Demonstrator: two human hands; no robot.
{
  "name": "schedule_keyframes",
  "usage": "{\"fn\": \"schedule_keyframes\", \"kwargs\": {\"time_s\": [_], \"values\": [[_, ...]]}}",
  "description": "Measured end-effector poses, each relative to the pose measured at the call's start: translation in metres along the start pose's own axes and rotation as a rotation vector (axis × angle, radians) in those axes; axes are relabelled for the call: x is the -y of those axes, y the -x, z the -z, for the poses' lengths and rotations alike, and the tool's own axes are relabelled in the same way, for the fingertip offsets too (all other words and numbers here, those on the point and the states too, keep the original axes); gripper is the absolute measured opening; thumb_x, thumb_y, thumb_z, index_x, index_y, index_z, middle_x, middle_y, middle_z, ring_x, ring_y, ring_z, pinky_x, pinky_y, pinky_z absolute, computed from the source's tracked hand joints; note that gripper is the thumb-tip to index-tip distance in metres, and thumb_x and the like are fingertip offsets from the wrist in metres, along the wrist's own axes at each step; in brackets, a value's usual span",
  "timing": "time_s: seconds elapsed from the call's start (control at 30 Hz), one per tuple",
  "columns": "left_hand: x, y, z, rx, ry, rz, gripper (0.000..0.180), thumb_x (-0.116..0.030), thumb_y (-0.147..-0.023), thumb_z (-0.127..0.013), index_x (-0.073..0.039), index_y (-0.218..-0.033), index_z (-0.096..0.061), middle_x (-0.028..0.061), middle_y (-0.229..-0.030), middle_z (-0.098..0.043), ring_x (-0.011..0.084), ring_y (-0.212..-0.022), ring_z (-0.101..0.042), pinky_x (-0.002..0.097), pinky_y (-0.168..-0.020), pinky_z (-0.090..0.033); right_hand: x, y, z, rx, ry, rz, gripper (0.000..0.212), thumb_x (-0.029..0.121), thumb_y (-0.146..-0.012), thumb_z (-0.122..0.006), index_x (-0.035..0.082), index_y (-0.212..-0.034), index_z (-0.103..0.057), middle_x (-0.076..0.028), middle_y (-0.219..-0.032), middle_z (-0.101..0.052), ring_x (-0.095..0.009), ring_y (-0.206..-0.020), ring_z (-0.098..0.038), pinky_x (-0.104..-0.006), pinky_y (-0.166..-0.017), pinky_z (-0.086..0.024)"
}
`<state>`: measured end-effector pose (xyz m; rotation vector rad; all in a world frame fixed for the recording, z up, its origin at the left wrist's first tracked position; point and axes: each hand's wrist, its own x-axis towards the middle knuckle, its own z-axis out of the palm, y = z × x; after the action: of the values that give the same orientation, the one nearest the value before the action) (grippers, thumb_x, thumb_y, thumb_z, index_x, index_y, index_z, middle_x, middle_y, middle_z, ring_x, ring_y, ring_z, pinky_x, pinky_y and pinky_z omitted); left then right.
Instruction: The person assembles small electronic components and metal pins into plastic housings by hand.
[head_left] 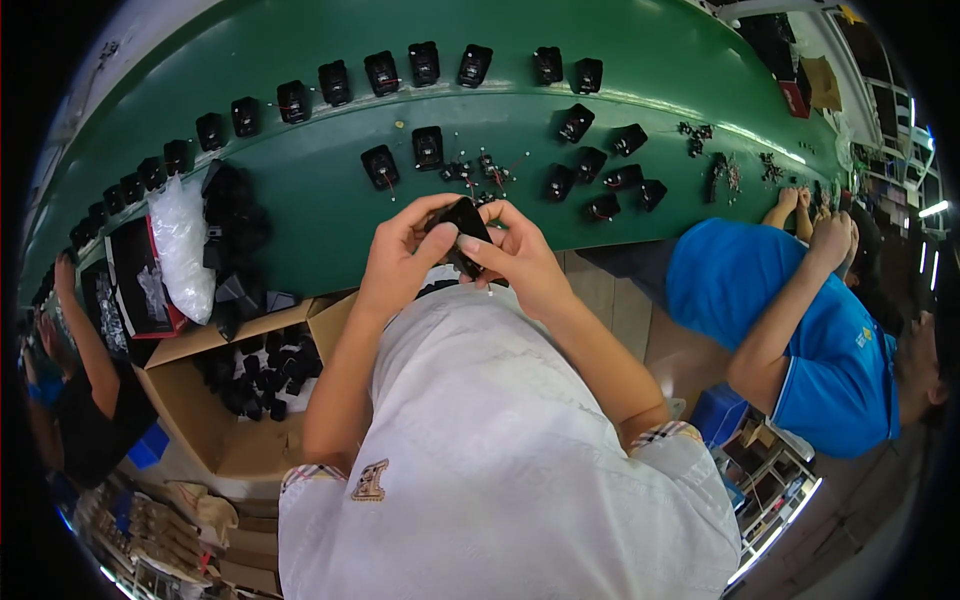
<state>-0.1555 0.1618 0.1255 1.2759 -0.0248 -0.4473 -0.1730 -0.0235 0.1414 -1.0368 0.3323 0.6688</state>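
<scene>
Between both hands, at the near edge of the green bench, I hold a small black plastic housing (pixel 466 222). My left hand (pixel 408 248) grips its left side, thumb lying on the face. From the right, my right hand (pixel 518 250) pinches it, the thumb pressed near its middle and the fingers behind. A thin wire end shows below the housing. Just beyond lies a cluster of small wired parts (pixel 482 172) with red and black leads. Two more black housings, one at the left (pixel 380 166) and one upright beside it (pixel 427 148), stand near that cluster.
A row of black housings (pixel 381 73) lines the far side of the green bench (pixel 310 190). Several more (pixel 590 163) lie to the right. At left are a clear plastic bag (pixel 183 250) and a cardboard box (pixel 215 430) of black parts. A co-worker in blue (pixel 790 320) sits at right.
</scene>
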Motion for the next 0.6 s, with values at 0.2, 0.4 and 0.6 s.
{"fn": "schedule_keyframes", "kwargs": {"time_s": [0.2,0.4,0.6], "values": [[0.021,-0.013,0.0,0.018,0.071,0.025,0.041,-0.03,-0.102,-0.055,0.0,-0.129,-0.059,0.0032,-0.102,-0.067,0.0075,-0.081,-0.06,0.0235,-0.067,-0.051,0.008,0.011,0.017,-0.177,0.467,0.372,0.031,0.009,-0.088,-0.069,0.001,-0.116,-0.058,-0.009,-0.107,-0.065,-0.014,-0.094,-0.063,-0.026,-0.068,-0.053],[0.024,-0.026,-0.012,0.012,0.038,0.095,0.042,-0.033,-0.102,-0.053,0.0,-0.127,-0.061,0.0023,-0.095,-0.067,0.0075,-0.071,-0.057,0.0229,-0.064,-0.049,0.039,0.026,0.02,-0.09,1.205,0.739,0.039,0.009,-0.07,-0.078,0.012,-0.108,-0.071,-0.012,-0.134,-0.051,-0.032,-0.12,-0.05,-0.041,-0.088,-0.05],[0.033,-0.041,-0.025,0.08,-0.018,0.229,0.039,-0.032,-0.102,-0.053,-0.002,-0.126,-0.062,0.0002,-0.085,-0.063,0.0075,-0.067,-0.054,0.0226,-0.061,-0.046,0.031,0.02,0.042,-0.129,1.166,0.707,0.034,0.015,-0.065,-0.085,0.011,-0.097,-0.073,-0.012,-0.139,-0.05,-0.033,-0.122,-0.051,-0.0438,-0.092,-0.05]]}}
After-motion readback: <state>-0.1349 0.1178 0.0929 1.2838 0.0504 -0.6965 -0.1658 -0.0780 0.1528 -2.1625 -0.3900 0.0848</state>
